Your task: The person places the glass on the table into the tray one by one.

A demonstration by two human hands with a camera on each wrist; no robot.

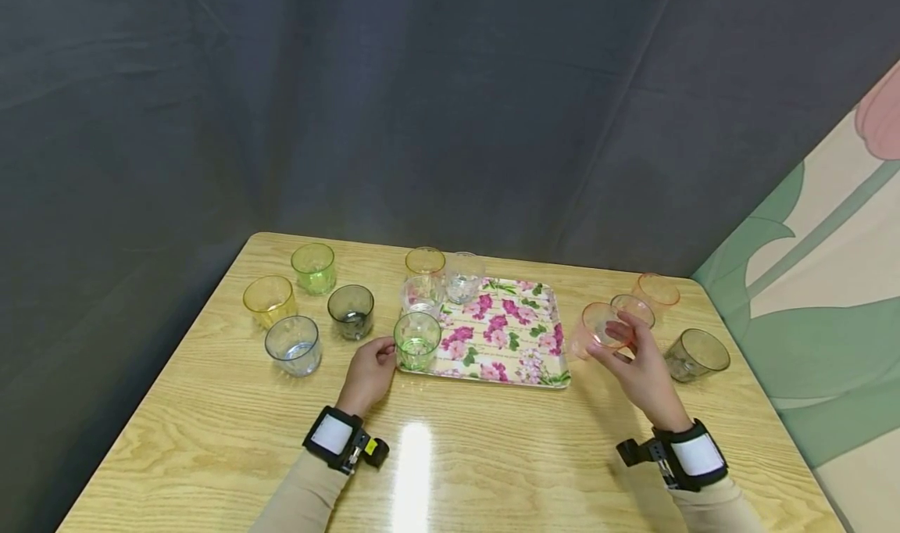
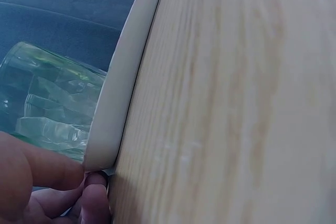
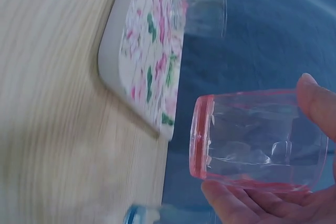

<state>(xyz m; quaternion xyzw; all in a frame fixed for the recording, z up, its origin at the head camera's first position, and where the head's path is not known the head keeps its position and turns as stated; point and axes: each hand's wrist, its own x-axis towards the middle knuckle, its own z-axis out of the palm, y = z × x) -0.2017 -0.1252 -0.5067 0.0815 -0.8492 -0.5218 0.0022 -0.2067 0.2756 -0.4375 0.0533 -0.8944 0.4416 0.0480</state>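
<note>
My left hand (image 1: pixel 370 373) pinches the near left corner of a flower-patterned tray (image 1: pixel 523 345). In the left wrist view its thumb and fingers (image 2: pixel 55 169) meet at the tray's rim, beside a green glass (image 1: pixel 418 344). That glass stands upright in the tray's near left corner. My right hand (image 1: pixel 641 369) holds a pink glass (image 3: pixel 257 140) with thumb and fingers round its side. The pink glass is just right of the tray, raised off the table, its thick base facing the tabletop. Behind the green glass stand two clear glasses (image 1: pixel 422 295) and a yellow glass (image 1: pixel 425 261).
Left of the tray stand a green glass (image 1: pixel 314 269), a yellow glass (image 1: pixel 270 302), a clear glass (image 1: pixel 294 347) and a grey glass (image 1: pixel 351 313). Near the right hand are a clear glass (image 1: pixel 636 308), an orange glass (image 1: pixel 658 289) and a smoky glass (image 1: pixel 696 355). A dark curtain (image 1: pixel 436 111) hangs behind.
</note>
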